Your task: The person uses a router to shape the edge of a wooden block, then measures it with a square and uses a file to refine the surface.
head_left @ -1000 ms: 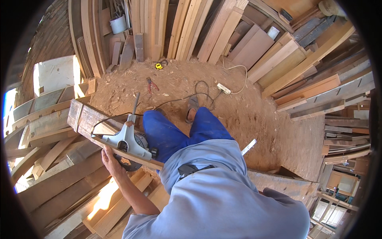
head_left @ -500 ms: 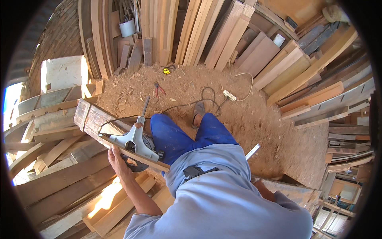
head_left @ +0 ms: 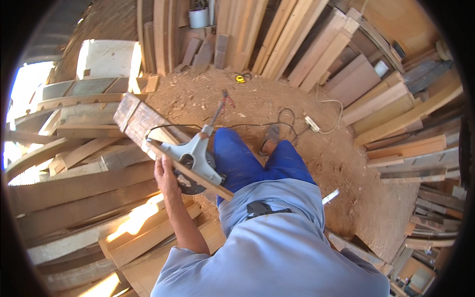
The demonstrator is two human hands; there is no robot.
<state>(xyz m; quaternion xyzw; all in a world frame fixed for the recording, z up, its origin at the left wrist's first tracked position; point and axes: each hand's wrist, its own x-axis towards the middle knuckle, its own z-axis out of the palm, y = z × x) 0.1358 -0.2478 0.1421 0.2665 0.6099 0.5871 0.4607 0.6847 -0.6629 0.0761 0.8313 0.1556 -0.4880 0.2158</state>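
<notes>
My left hand (head_left: pixel 168 179) is closed on the edge of a narrow wooden strip (head_left: pixel 212 185), fingers pointing up along it; the thumb is hard to make out. Against the strip, beside my left thigh, rests a corded power tool (head_left: pixel 194 157) with a pale grey cast frame. A grey bar (head_left: pixel 216 114) sticks out from its far end, and a dark rounded part (head_left: pixel 190 186) shows below the strip. Behind the tool extends a weathered thick plank (head_left: pixel 141 116). My right hand is out of sight behind my body.
Red-handled pliers (head_left: pixel 228 102) and a yellow tape measure (head_left: pixel 240 78) lie on the dusty floor. A black cord leads toward a white power strip (head_left: pixel 311 123). Boards (head_left: pixel 74 183) pile up at left; more timber (head_left: pixel 297 39) leans along the far side. A white container (head_left: pixel 198 18) stands there.
The whole view has shifted, so the scene sits further right. The tool's bar leans more to the right. My right forearm, partly seen before, is now hidden. My left hand stays on the strip.
</notes>
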